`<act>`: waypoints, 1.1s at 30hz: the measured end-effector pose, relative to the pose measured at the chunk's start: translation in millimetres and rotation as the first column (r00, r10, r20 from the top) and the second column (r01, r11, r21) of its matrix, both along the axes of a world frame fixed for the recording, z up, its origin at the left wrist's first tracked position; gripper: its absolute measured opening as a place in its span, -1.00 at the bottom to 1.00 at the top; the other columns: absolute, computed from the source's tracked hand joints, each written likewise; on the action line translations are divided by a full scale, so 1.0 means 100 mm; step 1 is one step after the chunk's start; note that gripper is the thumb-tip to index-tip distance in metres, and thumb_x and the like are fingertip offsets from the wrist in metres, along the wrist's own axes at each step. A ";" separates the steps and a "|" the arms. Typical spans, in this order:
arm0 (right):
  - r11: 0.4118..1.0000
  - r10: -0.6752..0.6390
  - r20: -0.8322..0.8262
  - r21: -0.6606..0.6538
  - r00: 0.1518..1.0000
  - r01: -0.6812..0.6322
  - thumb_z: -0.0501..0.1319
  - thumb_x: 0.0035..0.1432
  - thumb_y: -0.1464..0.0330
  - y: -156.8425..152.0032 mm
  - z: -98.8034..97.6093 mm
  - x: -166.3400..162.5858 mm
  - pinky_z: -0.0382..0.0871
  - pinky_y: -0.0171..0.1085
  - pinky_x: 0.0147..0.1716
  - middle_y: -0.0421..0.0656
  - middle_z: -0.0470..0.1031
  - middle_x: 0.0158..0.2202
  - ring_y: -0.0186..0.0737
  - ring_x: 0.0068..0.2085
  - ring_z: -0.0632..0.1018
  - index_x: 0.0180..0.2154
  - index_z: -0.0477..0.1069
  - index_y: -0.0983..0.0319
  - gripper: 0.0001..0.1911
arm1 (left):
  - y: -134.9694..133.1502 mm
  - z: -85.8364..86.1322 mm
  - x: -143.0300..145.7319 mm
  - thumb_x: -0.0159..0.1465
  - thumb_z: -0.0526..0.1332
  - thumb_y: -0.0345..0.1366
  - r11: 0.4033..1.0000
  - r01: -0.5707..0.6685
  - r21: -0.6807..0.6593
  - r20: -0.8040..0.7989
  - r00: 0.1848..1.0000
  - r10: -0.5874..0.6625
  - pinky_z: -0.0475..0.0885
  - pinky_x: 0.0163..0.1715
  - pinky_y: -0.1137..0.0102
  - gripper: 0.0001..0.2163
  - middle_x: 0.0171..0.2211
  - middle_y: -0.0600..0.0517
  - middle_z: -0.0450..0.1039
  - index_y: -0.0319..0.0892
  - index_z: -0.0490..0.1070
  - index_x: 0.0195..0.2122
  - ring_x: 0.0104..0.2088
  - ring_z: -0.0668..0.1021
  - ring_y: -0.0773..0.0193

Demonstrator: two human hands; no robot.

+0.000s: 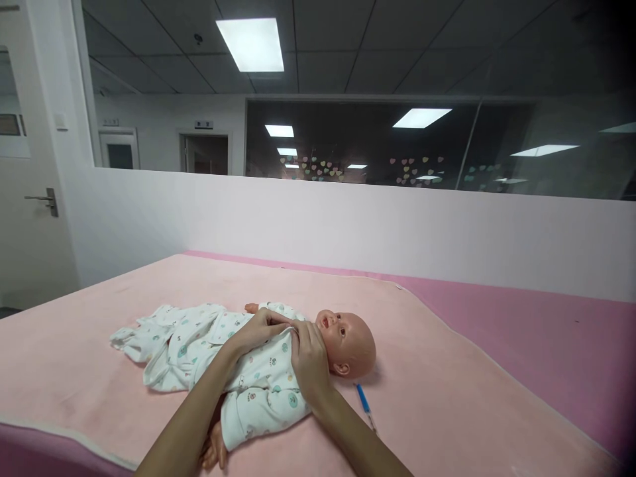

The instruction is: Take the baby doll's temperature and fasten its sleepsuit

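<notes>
Doll (348,341) lies mid-bed in its romper (258,384), body covered; left hand (256,330) and right hand (309,361) both pinch the collar, neckline not settled, pen (364,401) beside.

1. An institutional training room, likely for infant care, not a home.
2. A baby doll (278,358) in a printed romper lies on a pink padded bed (447,371).
3. Grid ceiling with panel lights (252,44), as in offices.
4. A wide interior window (397,142) with heart stickers looks onto other rooms; a plain door (30,218) stands left.
</notes>
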State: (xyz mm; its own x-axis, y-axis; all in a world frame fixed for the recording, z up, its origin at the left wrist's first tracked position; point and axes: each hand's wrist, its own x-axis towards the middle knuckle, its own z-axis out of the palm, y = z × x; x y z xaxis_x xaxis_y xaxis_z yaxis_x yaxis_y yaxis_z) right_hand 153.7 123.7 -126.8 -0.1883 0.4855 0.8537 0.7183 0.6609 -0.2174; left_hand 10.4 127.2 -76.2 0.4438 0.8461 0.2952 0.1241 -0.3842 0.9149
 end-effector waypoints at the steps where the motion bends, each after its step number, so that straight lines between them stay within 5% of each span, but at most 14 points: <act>1: 1.000 0.008 -0.006 -0.001 1.000 -0.008 -0.07 0.15 0.53 0.00 0.00 0.00 0.25 -0.25 -0.28 -0.16 0.34 -0.37 -0.27 -0.31 0.35 -0.28 0.29 0.22 -0.79 | -0.01 0.01 0.00 0.14 0.15 -0.24 1.000 0.007 0.007 -0.013 1.000 -0.006 0.33 -0.33 0.46 -0.73 -0.36 -0.04 0.53 -0.26 0.50 -0.20 -0.33 0.49 0.28; 25: 0.963 0.187 -0.245 -0.146 0.951 -0.227 -0.11 0.16 0.51 -0.09 0.07 -0.03 0.27 -0.25 -0.19 -0.13 0.32 -0.28 -0.29 -0.23 0.34 -0.26 0.26 0.24 -0.79 | 0.06 -0.05 -0.02 0.15 0.12 -0.20 0.993 -0.034 0.113 -0.179 0.982 0.054 0.25 -0.39 0.49 -0.74 -0.43 0.04 0.44 -0.21 0.48 -0.23 -0.40 0.39 0.36; 33: 0.960 0.191 -0.271 -0.147 0.943 -0.237 -0.10 0.17 0.50 -0.06 0.05 -0.04 0.25 -0.24 -0.16 -0.13 0.30 -0.27 -0.29 -0.21 0.34 -0.25 0.24 0.22 -0.80 | 0.14 -0.14 -0.05 0.15 0.11 -0.24 0.990 -0.012 0.143 -0.149 0.988 0.033 0.30 -0.24 0.46 -0.81 -0.18 -0.02 0.33 -0.20 0.41 -0.30 -0.24 0.39 0.32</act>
